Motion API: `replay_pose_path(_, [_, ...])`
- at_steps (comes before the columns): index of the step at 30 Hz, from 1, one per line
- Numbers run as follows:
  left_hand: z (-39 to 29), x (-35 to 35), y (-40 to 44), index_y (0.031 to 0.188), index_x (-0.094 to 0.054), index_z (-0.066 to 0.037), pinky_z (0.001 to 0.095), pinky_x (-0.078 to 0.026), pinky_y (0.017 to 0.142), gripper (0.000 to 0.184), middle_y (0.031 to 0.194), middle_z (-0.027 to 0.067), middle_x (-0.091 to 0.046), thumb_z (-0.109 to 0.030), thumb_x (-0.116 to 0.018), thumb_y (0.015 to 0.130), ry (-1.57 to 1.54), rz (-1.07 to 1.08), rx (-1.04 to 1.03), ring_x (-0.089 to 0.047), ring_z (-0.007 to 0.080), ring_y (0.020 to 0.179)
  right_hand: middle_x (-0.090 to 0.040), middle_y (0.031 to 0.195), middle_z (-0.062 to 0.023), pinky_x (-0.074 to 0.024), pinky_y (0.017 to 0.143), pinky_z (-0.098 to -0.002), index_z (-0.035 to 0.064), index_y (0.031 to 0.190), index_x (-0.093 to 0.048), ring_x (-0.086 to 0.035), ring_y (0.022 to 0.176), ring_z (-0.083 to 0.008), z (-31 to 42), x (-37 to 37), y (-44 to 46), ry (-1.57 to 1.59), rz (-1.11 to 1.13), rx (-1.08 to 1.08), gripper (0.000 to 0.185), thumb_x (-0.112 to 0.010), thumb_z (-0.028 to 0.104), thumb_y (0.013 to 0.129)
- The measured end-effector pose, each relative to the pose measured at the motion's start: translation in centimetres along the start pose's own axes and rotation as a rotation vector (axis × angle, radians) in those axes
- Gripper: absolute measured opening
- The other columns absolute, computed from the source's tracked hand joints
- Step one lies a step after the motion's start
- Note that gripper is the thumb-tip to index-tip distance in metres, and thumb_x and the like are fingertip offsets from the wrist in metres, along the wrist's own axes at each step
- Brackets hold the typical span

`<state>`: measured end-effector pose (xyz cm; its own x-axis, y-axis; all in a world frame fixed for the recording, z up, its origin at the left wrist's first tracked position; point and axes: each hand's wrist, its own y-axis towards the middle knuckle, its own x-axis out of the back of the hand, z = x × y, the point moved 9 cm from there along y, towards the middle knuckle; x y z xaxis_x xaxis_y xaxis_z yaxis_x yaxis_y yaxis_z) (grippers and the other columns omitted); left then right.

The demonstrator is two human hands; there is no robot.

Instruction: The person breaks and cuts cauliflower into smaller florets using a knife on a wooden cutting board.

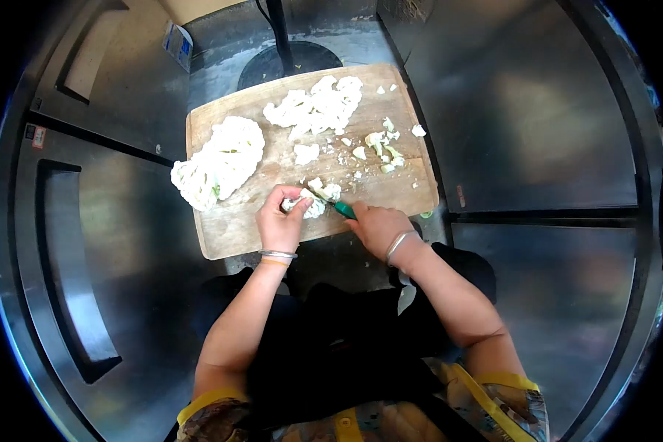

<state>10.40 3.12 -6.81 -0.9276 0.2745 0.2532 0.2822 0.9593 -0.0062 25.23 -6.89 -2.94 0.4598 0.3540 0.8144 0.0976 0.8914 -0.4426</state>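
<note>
My left hand (280, 221) holds a small cauliflower piece (314, 208) near the front edge of a wooden cutting board (236, 221). In my right hand (381, 230) is a knife with a green handle (345, 210); its blade reaches into the cauliflower piece and is mostly hidden. A large cauliflower chunk (228, 155) lies at the board's left edge. Toward the back sits a pile of white florets (318, 105), with a single floret (306, 153) in front of it. Greenish stem pieces (387, 151) and crumbs are scattered on the right part of the board.
Metal cabinet doors stand close on the left (140, 295) and right (538, 110) of the board. Behind the board, a black pole (278, 33) rises from a round black base (302, 59). My knees are just below the board's front edge.
</note>
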Motion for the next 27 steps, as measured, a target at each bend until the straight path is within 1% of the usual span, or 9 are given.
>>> replay_pose_path(7, [0.6, 0.5, 1.1, 0.094, -0.059, -0.004, 0.0226, -0.047, 0.071, 0.022, 0.080, 0.0004, -0.060, 0.000, -0.071, 0.075, -0.100, 0.052, 0.069, -0.054, 0.0078, 0.074, -0.059, 0.069, -0.0131, -0.0465, 0.061, -0.0350, 0.0024, 0.090, -0.056, -0.057, 0.060, -0.0245, -0.6, 4.3, 1.3, 0.451, -0.269, 0.114, 0.035, -0.068, 0.034, 0.081])
replay_pose_path(9, [0.1, 0.4, 1.2, 0.096, -0.061, -0.004, 0.0222, -0.046, 0.070, 0.022, 0.080, 0.0001, -0.060, -0.001, -0.070, 0.076, -0.128, 0.079, 0.063, -0.054, 0.0078, 0.074, -0.055, 0.065, -0.0090, -0.0452, 0.059, -0.0320, 0.0026, 0.092, -0.057, -0.052, 0.058, -0.0191, -1.3, 4.8, 2.6, 0.568, -0.564, 0.109, 0.042, -0.077, 0.033, 0.073])
replay_pose_path(10, [0.0, 0.2, 1.2, 0.098, -0.061, -0.005, 0.0216, -0.046, 0.069, 0.022, 0.081, -0.0011, -0.059, -0.001, -0.069, 0.078, -0.129, 0.104, 0.069, -0.054, 0.0070, 0.074, -0.057, 0.074, -0.0130, -0.0461, 0.063, -0.0356, 0.0016, 0.098, -0.056, -0.056, 0.065, -0.0249, -1.7, 4.1, 3.7, 0.545, -0.520, 0.023, 0.046, -0.079, 0.029, 0.069])
replay_pose_path(13, [0.2, 0.4, 1.5, 0.099, -0.062, -0.006, 0.0207, -0.044, 0.068, 0.021, 0.082, -0.0023, -0.060, -0.001, -0.068, 0.079, -0.167, 0.136, 0.106, -0.054, 0.0062, 0.075, -0.057, 0.087, -0.0184, -0.0467, 0.069, -0.0400, 0.0007, 0.102, -0.054, -0.057, 0.079, -0.0324, 0.1, 4.4, 4.3, 0.267, -0.756, 0.082, 0.050, -0.080, 0.025, 0.067])
replay_pose_path(14, [0.6, 0.7, 1.8, 0.098, -0.064, -0.006, 0.0205, -0.044, 0.068, 0.020, 0.083, -0.0022, -0.061, -0.002, -0.068, 0.079, -0.197, 0.145, 0.142, -0.055, 0.0061, 0.075, -0.054, 0.096, -0.0221, -0.0459, 0.074, -0.0435, 0.0004, 0.105, -0.053, -0.054, 0.090, -0.0389, -0.4, 3.0, 5.3, 0.324, -0.619, -0.004, 0.050, -0.077, 0.019, 0.066])
replay_pose_path(17, [0.7, 2.5, 2.7, 0.093, -0.065, -0.005, 0.0226, -0.046, 0.069, 0.017, 0.084, -0.0004, -0.064, -0.003, -0.069, 0.077, -0.190, 0.080, 0.158, -0.056, 0.0076, 0.077, -0.055, 0.089, -0.0214, -0.0470, 0.073, -0.0435, 0.0008, 0.105, -0.053, -0.055, 0.084, -0.0395, -0.1, 3.2, 6.0, 0.269, -0.690, 0.007, 0.043, -0.073, 0.014, 0.068])
replay_pose_path(22, [-0.3, 4.0, 3.6, 0.094, -0.066, -0.006, 0.0231, -0.046, 0.069, 0.020, 0.086, -0.0007, -0.065, -0.002, -0.069, 0.075, -0.149, 0.065, 0.094, -0.056, 0.0073, 0.079, -0.055, 0.076, -0.0171, -0.0432, 0.062, -0.0446, 0.0002, 0.087, -0.053, -0.054, 0.070, -0.0379, 2.3, 5.9, 5.2, 0.359, -0.812, 0.105, 0.024, -0.068, 0.009, 0.071])
replay_pose_path(26, [-1.7, 3.4, 2.9, 0.094, -0.066, -0.006, 0.0194, -0.040, 0.061, 0.020, 0.088, -0.0040, -0.063, -0.002, -0.069, 0.075, 0.081, 0.121, 0.027, -0.043, 0.0042, 0.065, -0.056, 0.083, -0.0219, -0.0450, 0.070, -0.0459, -0.0006, 0.098, -0.053, -0.054, 0.079, -0.0420, 3.7, 6.4, 6.7, 0.381, -0.823, 0.141, 0.029, -0.065, 0.005, 0.073])
replay_pose_path(27, [-1.5, 3.5, 2.9, 0.094, -0.066, -0.006, 0.0194, -0.040, 0.061, 0.020, 0.088, -0.0040, -0.063, -0.002, -0.069, 0.075, 0.085, 0.122, 0.024, -0.043, 0.0042, 0.065, -0.057, 0.080, -0.0181, -0.0462, 0.064, -0.0411, -0.0011, 0.099, -0.054, -0.057, 0.071, -0.0347, 3.3, 5.8, 7.3, 0.580, -0.749, 0.103, 0.027, -0.065, 0.005, 0.075])
